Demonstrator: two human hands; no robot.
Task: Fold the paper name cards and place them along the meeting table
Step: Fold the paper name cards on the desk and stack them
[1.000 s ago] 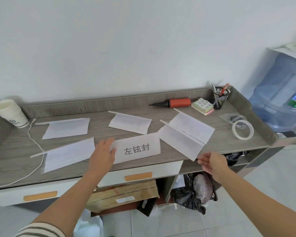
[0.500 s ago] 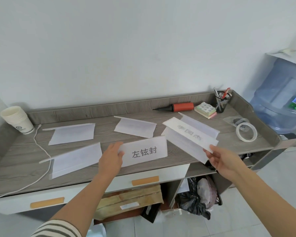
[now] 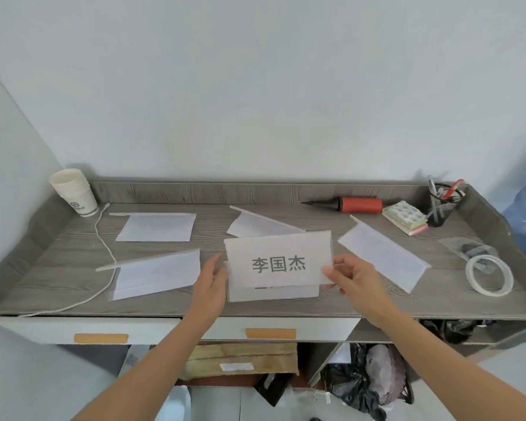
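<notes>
A white folded name card with three printed characters stands upright in front of me over the grey wooden table. My right hand pinches its right edge. My left hand holds the left edge, where a second name card sits just behind and below, mostly hidden. Several more folded cards rest on the table: one back left, one front left, one back middle, one to the right.
A stack of paper cups and a white cord sit at the left. At the back right are a red pump, sticky notes and a pen holder. A tape roll lies far right.
My right hand picked up a card from the right of the table and brought it to the middle, in front of the card my left hand holds. The camera view shifted right.
</notes>
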